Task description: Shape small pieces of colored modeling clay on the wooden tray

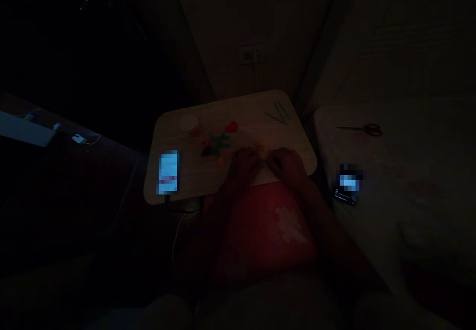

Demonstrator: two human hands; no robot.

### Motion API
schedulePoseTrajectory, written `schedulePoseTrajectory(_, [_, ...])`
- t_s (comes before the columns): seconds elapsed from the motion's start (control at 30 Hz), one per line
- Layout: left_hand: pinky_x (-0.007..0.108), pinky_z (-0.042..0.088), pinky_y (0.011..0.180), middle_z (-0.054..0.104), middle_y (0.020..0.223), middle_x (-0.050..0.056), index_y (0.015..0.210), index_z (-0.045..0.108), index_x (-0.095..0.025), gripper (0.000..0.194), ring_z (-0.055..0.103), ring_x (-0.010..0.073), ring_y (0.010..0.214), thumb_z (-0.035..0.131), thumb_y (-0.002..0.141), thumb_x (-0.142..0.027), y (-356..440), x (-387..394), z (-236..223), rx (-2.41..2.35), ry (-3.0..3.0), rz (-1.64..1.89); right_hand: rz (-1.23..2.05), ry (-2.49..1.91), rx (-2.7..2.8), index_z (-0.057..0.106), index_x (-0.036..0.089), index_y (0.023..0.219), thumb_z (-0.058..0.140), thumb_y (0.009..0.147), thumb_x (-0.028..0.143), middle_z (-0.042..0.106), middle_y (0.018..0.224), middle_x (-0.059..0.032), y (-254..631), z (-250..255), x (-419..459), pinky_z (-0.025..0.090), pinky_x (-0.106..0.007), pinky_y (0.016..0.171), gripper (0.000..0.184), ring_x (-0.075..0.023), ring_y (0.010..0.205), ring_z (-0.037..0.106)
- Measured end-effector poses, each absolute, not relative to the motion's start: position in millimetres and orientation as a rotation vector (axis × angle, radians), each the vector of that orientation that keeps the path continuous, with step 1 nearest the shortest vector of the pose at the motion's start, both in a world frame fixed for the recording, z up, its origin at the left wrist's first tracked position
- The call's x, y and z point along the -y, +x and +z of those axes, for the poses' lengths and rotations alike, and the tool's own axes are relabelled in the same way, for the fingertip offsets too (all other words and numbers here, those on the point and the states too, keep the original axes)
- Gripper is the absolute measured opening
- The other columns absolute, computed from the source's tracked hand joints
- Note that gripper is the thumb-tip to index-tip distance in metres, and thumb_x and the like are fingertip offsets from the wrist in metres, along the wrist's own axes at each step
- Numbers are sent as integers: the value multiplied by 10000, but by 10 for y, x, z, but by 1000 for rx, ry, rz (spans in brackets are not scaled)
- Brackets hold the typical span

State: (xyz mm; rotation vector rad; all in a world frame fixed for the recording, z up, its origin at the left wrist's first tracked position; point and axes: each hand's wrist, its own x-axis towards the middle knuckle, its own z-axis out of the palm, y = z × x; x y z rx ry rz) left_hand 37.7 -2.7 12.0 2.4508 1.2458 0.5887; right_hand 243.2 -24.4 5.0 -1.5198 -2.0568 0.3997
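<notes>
In dim light, my left hand (pixel 244 162) and my right hand (pixel 286 164) rest close together at the near side of a small wooden table (pixel 208 181). The fingers of both are curled in. Between the fingertips shows a thin, dark greenish piece (pixel 263 163), too dark to name. Just beyond it lies a small orange piece (pixel 260 145). Left of my hands are green shapes (pixel 221 142), a red piece (pixel 231 126), a pink piece (pixel 204 143), a dark piece (pixel 207 151) and another orange piece (pixel 221 161).
A pale tub (pixel 190 123) and a lit phone (pixel 168 172) stand on the table's left part. Thin sticks (pixel 278 112) lie at the far right. Scissors (pixel 362 129) and a second phone (pixel 347 185) lie on the surface to the right. A wall socket (pixel 252 54) is behind.
</notes>
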Motion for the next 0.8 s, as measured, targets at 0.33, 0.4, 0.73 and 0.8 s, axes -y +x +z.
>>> schedulePoseTrajectory(0.33, [437, 489, 992, 712, 1036, 65, 974, 805, -227, 102, 634, 253, 1042, 751, 934, -304, 306, -13, 34, -1237, 2377, 713, 400, -1472, 1743, 694, 220, 819, 639, 948, 371, 725, 822, -84, 2520, -26, 276, 439, -381, 758, 206, -256, 795, 625])
schedulePoseTrajectory(0.4, [427, 496, 982, 704, 1040, 67, 975, 803, -221, 106, 633, 248, 1033, 755, 930, -303, 283, -1, 38, -1246, 2367, 735, 409, -1480, 1765, 698, 220, 817, 641, 947, 371, 725, 816, -84, 2516, -18, 275, 436, -382, 752, 208, -258, 794, 626])
schedulePoseTrajectory(0.73, [440, 483, 1010, 698, 1088, 79, 968, 773, -208, 80, 627, 263, 1083, 733, 914, -251, 268, 40, 116, -1276, 2382, 702, 420, -1470, 1915, 697, 210, 796, 638, 944, 309, 740, 818, -88, 2426, 31, 272, 425, -377, 764, 188, -259, 809, 645])
schedulePoseTrajectory(0.8, [442, 482, 1020, 697, 1101, 78, 981, 770, -211, 89, 627, 264, 1097, 734, 906, -243, 264, 42, 114, -1276, 2378, 701, 419, -1481, 1953, 697, 206, 790, 635, 943, 289, 738, 808, -84, 2394, 46, 266, 415, -372, 757, 185, -254, 799, 643])
